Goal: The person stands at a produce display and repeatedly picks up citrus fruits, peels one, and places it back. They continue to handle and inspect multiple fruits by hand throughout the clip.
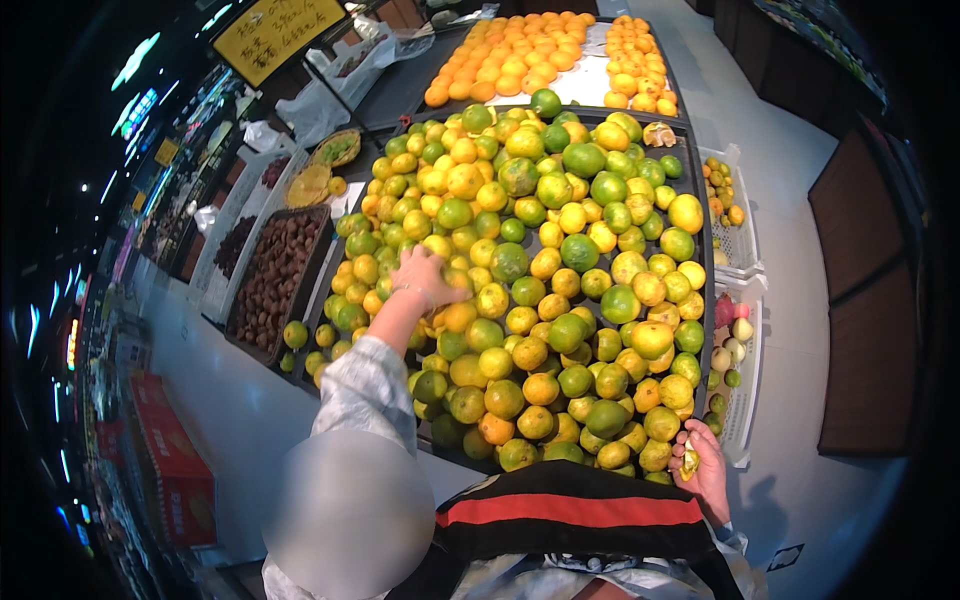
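A broad heap of green and yellow citrus fruit (pixel 525 289), probably mandarins, lies on a dark display stand in front of me. My left hand (pixel 426 276) rests palm down on the left-middle of the heap, its thumb spread from the fingers. What lies under that palm is hidden, and the fruit beside it is blurred. At the stand's near right corner, my right hand (pixel 703 461) is curled around a piece of peeled citrus (pixel 689 459) showing yellow peel and a pale inside. A blurred round patch covers part of my left sleeve.
Orange fruit (pixel 517 60) fills the stand's far end. Opened citrus (pixel 659 135) sits at the far right corner. White crates (pixel 739 442) of mixed fruit line the right side. Leftward are a basket of brown fruit (pixel 277 277), a yellow sign (pixel 276 34) and red boxes (pixel 176 465).
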A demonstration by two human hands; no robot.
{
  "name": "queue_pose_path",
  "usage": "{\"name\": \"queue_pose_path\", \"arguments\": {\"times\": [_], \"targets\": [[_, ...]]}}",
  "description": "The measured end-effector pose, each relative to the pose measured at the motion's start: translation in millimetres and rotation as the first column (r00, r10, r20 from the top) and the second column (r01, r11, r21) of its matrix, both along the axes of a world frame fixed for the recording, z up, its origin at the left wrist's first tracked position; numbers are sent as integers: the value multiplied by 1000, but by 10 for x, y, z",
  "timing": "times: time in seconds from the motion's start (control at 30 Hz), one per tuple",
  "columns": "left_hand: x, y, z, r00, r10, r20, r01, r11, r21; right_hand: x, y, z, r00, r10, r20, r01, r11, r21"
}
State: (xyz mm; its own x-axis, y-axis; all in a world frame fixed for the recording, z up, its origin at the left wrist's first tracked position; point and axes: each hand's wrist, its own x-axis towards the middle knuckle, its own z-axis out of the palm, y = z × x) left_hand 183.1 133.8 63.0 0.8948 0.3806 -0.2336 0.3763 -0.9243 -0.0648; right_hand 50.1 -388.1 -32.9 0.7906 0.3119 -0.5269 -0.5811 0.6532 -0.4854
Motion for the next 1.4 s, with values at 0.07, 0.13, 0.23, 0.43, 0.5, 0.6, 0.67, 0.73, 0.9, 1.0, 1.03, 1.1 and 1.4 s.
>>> {"name": "queue_pose_path", "arguments": {"times": [0.07, 0.13, 0.23, 0.43, 0.5, 0.6, 0.67, 0.73, 0.9, 1.0, 1.03, 1.1, 1.4], "targets": [[-129, 21, -11, 996, -39, 83, 44, 997, -59, -4, 2, -4, 1000, -12, 2, 12, 1000, -11], [-221, 21, -21, 985, -42, 167, 59, 993, -99, -8, 10, -6, 1000, -16, 7, 16, 1000, -3], [-324, -82, -39, 909, -133, 396, 200, 971, -134, -4, 9, 1, 1000, -4, 7, 4, 1000, -14], [-222, -656, 7, 701, -346, 623, 519, 847, -114, 10, 13, 23, 1000, 7, -11, -8, 1000, -3], [-79, -893, 12, 645, -328, 691, 591, 787, -178, 10, 18, 28, 1000, 4, -14, -4, 1000, -9], [63, -1239, -60, 697, -375, 612, 616, 750, -242, 4, 18, 19, 1000, -1, 0, 1, 1000, 4], [125, -1389, -145, 769, -371, 521, 586, 735, -341, -3, 8, 6, 1000, -4, -7, 4, 1000, 2], [206, -1371, -234, 690, -354, 632, 619, 740, -261, -12, 1, -9, 1000, -18, -3, 18, 1000, 18], [303, -658, -458, 704, -353, 617, 416, 908, 44, -14, -5, -26, 1000, -23, 6, 23, 999, 30], [39, -170, -549, 929, -227, 294, 215, 974, 71, -7, -2, -8, 1000, -12, 9, 12, 1000, 26], [-127, -86, -561, 963, -243, 115, 233, 968, 90, -2, -1, -1, 1000, -8, 10, 8, 1000, 28], [-349, -75, -557, 948, -275, 162, 292, 953, -88, 8, -2, 10, 1000, -2, 7, 2, 1000, 19], [-1127, -116, -143, 956, -252, 151, 288, 905, -312, -3, -7, -36, 1000, -7, 21, 8, 1000, -11]]}}
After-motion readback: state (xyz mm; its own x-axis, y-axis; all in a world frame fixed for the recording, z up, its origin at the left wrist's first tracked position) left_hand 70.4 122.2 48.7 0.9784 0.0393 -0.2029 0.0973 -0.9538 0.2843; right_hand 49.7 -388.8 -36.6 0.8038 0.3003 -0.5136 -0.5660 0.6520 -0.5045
